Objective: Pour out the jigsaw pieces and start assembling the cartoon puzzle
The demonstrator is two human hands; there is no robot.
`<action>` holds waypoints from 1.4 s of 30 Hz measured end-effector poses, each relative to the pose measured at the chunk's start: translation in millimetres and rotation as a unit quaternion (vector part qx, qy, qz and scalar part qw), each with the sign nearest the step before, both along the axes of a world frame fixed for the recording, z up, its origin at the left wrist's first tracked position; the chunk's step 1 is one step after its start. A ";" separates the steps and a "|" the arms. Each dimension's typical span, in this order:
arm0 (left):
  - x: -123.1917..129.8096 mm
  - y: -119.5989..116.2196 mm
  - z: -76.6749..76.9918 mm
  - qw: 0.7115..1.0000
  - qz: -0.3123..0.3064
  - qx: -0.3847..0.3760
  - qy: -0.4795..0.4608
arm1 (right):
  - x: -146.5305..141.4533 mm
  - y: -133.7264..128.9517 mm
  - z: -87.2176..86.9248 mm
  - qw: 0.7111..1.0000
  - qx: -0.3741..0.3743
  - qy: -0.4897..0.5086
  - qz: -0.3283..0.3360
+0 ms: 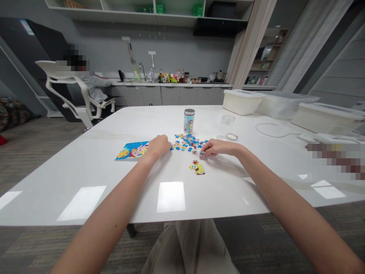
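My right hand [216, 147] pinches a small jigsaw puzzle piece [202, 154] just above the white table [94, 167]. Nearest to me lies a joined cluster of puzzle pieces [197, 168] showing a yellow cartoon face. A loose pile of mostly blue puzzle pieces [191, 141] spreads between my hands. My left hand [160, 146] is curled at the pile's left side and overlaps the right end of a colourful picture sheet [129, 150]. Its fingertips are mostly hidden, so what they hold, if anything, cannot be made out. Behind the pile stands a printed tin [188, 121] with a silver lid.
Right of the tin are a clear jar [228, 119] and a round lid [232, 136]. White storage boxes [242, 102] and a cable [273, 135] occupy the table's right side. A person [95, 85] sits in a white chair [85, 95] at back left.
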State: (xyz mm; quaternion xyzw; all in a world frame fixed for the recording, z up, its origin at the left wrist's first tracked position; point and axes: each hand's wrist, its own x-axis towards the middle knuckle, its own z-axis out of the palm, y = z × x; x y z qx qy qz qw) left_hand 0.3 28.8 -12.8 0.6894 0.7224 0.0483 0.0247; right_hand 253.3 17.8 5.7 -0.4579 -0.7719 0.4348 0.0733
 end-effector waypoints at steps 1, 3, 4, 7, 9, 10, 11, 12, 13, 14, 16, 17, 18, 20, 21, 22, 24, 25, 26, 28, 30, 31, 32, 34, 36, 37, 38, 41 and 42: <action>0.5 0.0 -1.0 1.000 -0.004 0.003 -0.004 | -0.9 0.8 -0.8 1.000 0.010 0.012 -0.014; 1.5 -0.3 -2.4 1.000 -0.015 0.010 -0.017 | -2.7 2.9 -3.2 0.997 0.041 0.039 -0.050; 1.8 -0.4 -2.8 0.999 -0.021 0.012 -0.025 | -3.4 4.2 -4.9 0.995 0.054 0.051 -0.061; 1.6 0.0 -3.3 0.997 -0.046 0.010 -0.060 | -4.3 8.2 -10.4 0.993 0.071 0.061 -0.071; 0.8 0.9 -3.1 0.994 -0.061 0.004 -0.086 | -4.1 10.6 -13.7 0.994 0.067 0.062 -0.067; 0.4 1.4 -2.8 0.993 -0.067 0.001 -0.098 | -4.0 11.5 -15.0 0.994 0.063 0.061 -0.065; 0.1 1.9 -2.4 0.991 -0.072 -0.003 -0.110 | -3.7 12.3 -16.2 0.995 0.060 0.059 -0.061; -0.2 2.4 -1.9 0.990 -0.075 -0.006 -0.121 | -3.4 12.9 -17.1 0.995 0.059 0.057 -0.058; -0.3 2.9 -1.4 0.988 -0.078 -0.009 -0.133 | -3.1 13.5 -17.9 0.995 0.062 0.054 -0.055; -0.3 3.5 -1.1 0.986 -0.081 -0.013 -0.147 | -2.7 14.0 -18.4 0.995 0.068 0.051 -0.053; 0.0 4.7 -1.0 0.980 -0.085 -0.023 -0.177 | -1.8 14.9 -19.1 0.994 0.088 0.033 -0.048; 0.3 5.3 -1.2 0.977 -0.087 -0.028 -0.192 | -1.3 15.1 -19.1 0.994 0.100 0.018 -0.044; 0.7 5.7 -1.6 0.974 -0.089 -0.032 -0.204 | -0.8 15.2 -19.1 0.993 0.116 0.000 -0.038; 1.6 5.6 -2.0 0.964 -0.090 -0.049 -0.245 | 0.0 14.7 -18.4 0.987 0.158 -0.039 -0.018; 2.2 5.1 -1.9 0.954 -0.089 -0.064 -0.278 | 0.2 14.2 -18.0 0.982 0.183 -0.055 -0.007; 2.8 4.2 -1.5 0.940 -0.089 -0.084 -0.320 | 0.2 13.5 -17.5 0.976 0.209 -0.066 0.002; 4.4 2.1 0.2 0.900 -0.096 -0.125 -0.407 | -0.7 11.8 -16.7 0.965 0.250 -0.072 0.013; 5.3 1.0 1.2 0.879 -0.104 -0.141 -0.444 | -1.7 10.9 -16.7 0.962 0.266 -0.065 0.015; 6.3 -0.1 2.2 0.861 -0.116 -0.149 -0.473 | -3.4 9.9 -16.9 0.960 0.276 -0.050 0.016; 8.6 -1.7 3.8 0.825 -0.142 -0.155 -0.525 | -8.3 8.0 -18.2 0.962 0.273 0.005 0.020; 11.3 -3.0 4.7 0.793 -0.161 -0.154 -0.566 | -15.0 6.2 -20.3 0.968 0.238 0.078 0.020; 12.7 -3.6 4.9 0.784 -0.166 -0.152 -0.578 | -18.5 5.5 -21.4 0.970 0.214 0.114 0.019; 14.0 -4.2 5.1 0.780 -0.167 -0.149 -0.584 | -21.7 4.9 -22.4 0.970 0.193 0.145 0.016; 16.2 -5.5 5.7 0.782 -0.162 -0.146 -0.584 | -26.1 4.4 -23.5 0.969 0.162 0.187 0.005; 17.4 -6.9 6.8 0.786 -0.159 -0.148 -0.579 | -27.2 4.5 -23.5 0.969 0.131 0.207 -0.014; 17.6 -7.8 7.7 0.788 -0.158 -0.151 -0.575 | -26.6 4.8 -23.2 0.970 0.113 0.214 -0.026; 17.7 -9.0 9.0 0.791 -0.159 -0.157 -0.570 | -25.7 5.0 -22.6 0.970 0.095 0.221 -0.038; 18.1 -14.1 14.1 0.794 -0.171 -0.195 -0.549 | -22.7 4.9 -20.9 0.968 0.045 0.242 -0.054; 18.4 -16.0 15.9 0.794 -0.175 -0.208 -0.543 | -22.2 4.4 -20.4 0.967 0.030 0.248 -0.050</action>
